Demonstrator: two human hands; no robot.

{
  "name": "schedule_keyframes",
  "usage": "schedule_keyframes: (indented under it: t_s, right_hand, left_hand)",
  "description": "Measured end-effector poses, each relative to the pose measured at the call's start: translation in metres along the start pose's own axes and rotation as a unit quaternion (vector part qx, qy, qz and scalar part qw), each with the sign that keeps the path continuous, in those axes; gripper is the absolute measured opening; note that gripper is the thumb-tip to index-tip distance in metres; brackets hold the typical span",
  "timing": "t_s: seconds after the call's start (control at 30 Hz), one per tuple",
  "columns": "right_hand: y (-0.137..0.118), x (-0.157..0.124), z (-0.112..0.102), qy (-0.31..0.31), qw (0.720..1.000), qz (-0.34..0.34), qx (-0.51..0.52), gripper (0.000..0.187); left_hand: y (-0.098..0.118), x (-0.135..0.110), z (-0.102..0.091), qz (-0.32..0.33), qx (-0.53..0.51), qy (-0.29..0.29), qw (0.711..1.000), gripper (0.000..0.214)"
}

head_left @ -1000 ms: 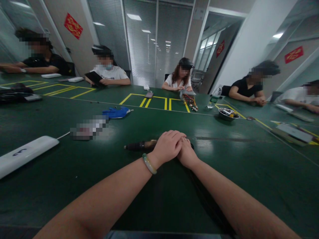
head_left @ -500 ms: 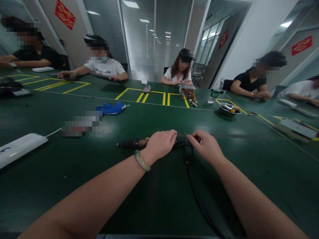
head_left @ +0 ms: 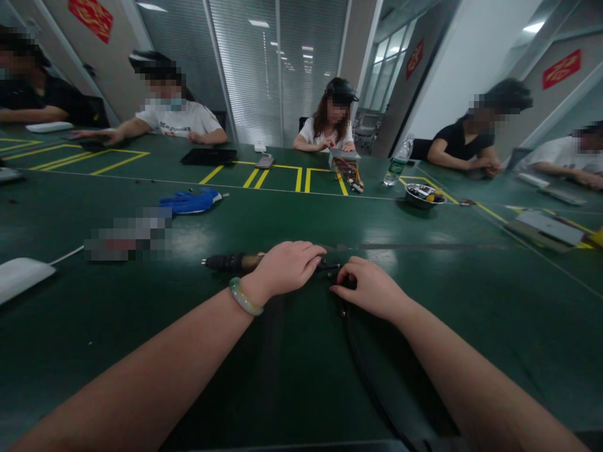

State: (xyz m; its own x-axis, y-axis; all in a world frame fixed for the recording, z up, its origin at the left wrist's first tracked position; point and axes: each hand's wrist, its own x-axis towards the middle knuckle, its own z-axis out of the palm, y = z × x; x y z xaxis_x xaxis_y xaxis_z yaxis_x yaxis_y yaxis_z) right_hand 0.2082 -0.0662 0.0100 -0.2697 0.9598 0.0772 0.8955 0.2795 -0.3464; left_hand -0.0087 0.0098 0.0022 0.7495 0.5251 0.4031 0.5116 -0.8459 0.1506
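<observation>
So, the left hand (head_left: 285, 269), a pale jade bangle (head_left: 244, 296) at its wrist, lies cupped over the barrel of a corded soldering iron (head_left: 245, 261), fingers curled down around it. The hand seems placed to pin the tool against the green bench mat (head_left: 85, 326) while the other hand works at its rear end. The iron lies crosswise just in front of the person, tip pointing left, directly beneath the left palm. The right hand (head_left: 370, 289) is half closed, its fingertips at the dark fitting where a black cable (head_left: 362, 370) leaves the iron; whether they actually grip it cannot be told. The cable trails back toward the person. Farther off lie a blue work glove (head_left: 191, 201) and a white power strip (head_left: 21, 279), while co-workers (head_left: 330, 122) sit around the bench.
</observation>
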Motion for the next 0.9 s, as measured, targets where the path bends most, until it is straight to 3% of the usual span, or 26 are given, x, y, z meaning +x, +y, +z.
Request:
schedule_keyframes:
  t_s: [0.1, 0.27, 0.43, 0.67, 0.9]
  right_hand:
    - [-0.002, -0.002, 0.001, -0.012, 1.0, -0.012, 0.014, 0.022]
    - [-0.006, -0.002, 0.003, -0.02, 0.999, -0.016, 0.023, 0.032]
    - [-0.007, -0.002, 0.005, -0.045, 0.998, -0.018, 0.051, 0.022]
    - [-0.004, 0.0, 0.009, -0.025, 0.997, 0.026, 0.072, 0.019]
    - [0.009, -0.001, 0.001, -0.045, 0.993, 0.032, 0.1, 0.022]
  left_hand:
    - [-0.004, 0.003, 0.0, 0.013, 0.022, -0.01, 1.0, 0.035]
    - [-0.003, 0.003, -0.001, 0.016, 0.05, -0.011, 0.999, 0.045]
    - [0.0, 0.003, 0.0, 0.012, 0.083, -0.01, 0.996, 0.053]
    - [-0.005, 0.009, 0.009, -0.002, 0.13, 0.017, 0.991, 0.058]
    - [-0.008, -0.005, -0.001, -0.045, 0.058, -0.019, 0.997, 0.048]
